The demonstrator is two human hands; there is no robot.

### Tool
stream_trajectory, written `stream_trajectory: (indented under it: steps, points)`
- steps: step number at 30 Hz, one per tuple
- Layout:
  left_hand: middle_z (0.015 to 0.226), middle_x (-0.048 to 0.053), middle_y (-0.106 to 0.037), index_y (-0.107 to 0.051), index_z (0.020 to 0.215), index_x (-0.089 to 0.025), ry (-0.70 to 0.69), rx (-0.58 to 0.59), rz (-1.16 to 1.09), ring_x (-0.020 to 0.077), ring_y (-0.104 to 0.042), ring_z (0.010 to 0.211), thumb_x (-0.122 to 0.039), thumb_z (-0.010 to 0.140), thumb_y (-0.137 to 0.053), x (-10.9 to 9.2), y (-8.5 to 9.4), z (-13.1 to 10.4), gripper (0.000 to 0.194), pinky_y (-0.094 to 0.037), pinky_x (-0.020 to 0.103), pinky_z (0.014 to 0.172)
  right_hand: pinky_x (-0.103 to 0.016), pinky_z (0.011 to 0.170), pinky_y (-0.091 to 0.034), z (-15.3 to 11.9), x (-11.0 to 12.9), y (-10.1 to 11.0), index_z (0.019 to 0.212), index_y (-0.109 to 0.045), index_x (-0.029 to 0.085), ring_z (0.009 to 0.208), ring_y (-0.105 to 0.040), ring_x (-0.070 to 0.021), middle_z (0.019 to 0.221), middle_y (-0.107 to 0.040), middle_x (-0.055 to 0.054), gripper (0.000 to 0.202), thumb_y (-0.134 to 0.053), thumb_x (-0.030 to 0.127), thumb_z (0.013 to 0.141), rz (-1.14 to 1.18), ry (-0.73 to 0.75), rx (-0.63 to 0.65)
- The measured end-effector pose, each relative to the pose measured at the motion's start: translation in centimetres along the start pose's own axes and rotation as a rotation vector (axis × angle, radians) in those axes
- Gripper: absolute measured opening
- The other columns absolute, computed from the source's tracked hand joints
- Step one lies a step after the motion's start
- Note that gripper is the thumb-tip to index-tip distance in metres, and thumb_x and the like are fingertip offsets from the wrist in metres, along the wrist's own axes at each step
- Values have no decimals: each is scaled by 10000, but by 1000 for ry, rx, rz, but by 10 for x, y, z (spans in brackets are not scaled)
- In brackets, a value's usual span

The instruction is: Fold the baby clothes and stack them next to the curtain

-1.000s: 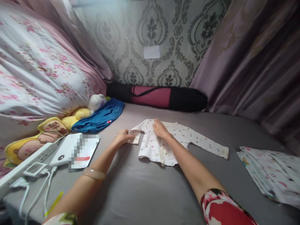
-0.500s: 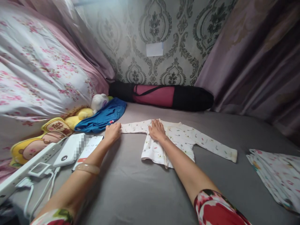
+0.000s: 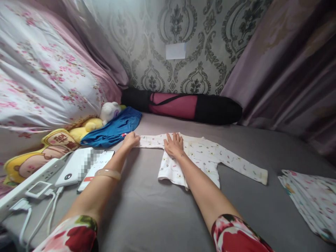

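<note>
A small white baby shirt [image 3: 201, 157] with a scattered print lies spread on the grey sheet, its sleeves out to both sides. My left hand [image 3: 131, 140] is closed on the cuff end of the left-side sleeve, which stretches straight from it. Flat on the shirt near that sleeve's shoulder lies my right hand [image 3: 173, 145], fingers spread, pressing the cloth. The opposite sleeve [image 3: 244, 170] rests loose on the sheet, slanting toward the right. My right forearm covers part of the shirt's lower front.
Left of my hands are a blue garment [image 3: 112, 129], plush toys [image 3: 110, 111], a phone [image 3: 98, 166], a white power bank [image 3: 75, 168] and a power strip [image 3: 31, 183] with cables. A long black and maroon bag [image 3: 173, 106] lies along the wall. Folded printed cloth [image 3: 312, 199] sits at right.
My left hand, still on the cuff, has shifted slightly right and up in the view. My right hand stays on the shirt, its fingers spread wider. The camera view has shifted a little.
</note>
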State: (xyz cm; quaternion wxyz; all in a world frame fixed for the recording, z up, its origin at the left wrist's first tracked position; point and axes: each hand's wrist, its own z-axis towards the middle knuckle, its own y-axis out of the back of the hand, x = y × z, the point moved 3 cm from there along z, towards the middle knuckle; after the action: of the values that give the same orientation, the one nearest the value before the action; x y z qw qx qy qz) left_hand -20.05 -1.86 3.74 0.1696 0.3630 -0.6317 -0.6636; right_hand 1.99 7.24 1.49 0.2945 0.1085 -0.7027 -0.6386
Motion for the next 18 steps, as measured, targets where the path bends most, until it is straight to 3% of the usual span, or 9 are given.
stream_trajectory:
  steps: [4,10,15,18]
  points:
    - [1050,181,-683,-501,1141,-144,4,-169,27,288,-653,972,-338,940,-306,-5,-1,-11,341,-460,328,744,-473,1136,-44,0,1,0,1501,-314,254,1449,-127,-306,1584,-222,-91,592,-241,500,967,5,0,-30]
    - [1079,191,-674,-509,1110,-152,-133,-214,150,311,-653,989,-363,966,-260,-5,-12,-15,357,-467,369,786,-465,1140,-31,1,1,-4,1494,-329,263,1452,-117,-299,1588,-212,-77,587,-265,495,958,-3,-16,-51]
    - [1091,208,-663,-511,1124,-145,-43,-228,23,347,-631,1030,-480,926,-348,4,-17,-9,422,-467,421,840,-468,1146,-9,1,1,-7,1495,-323,256,1458,-98,-298,1597,-182,-81,590,-253,499,962,30,-5,-42]
    - [1148,238,-622,-492,1165,-106,24,-266,-126,368,-589,1097,-518,897,-383,6,-14,-8,503,-449,450,903,-477,1157,10,8,-3,1,1512,-276,230,1470,-42,-292,1606,-141,-90,652,-294,551,945,131,21,52]
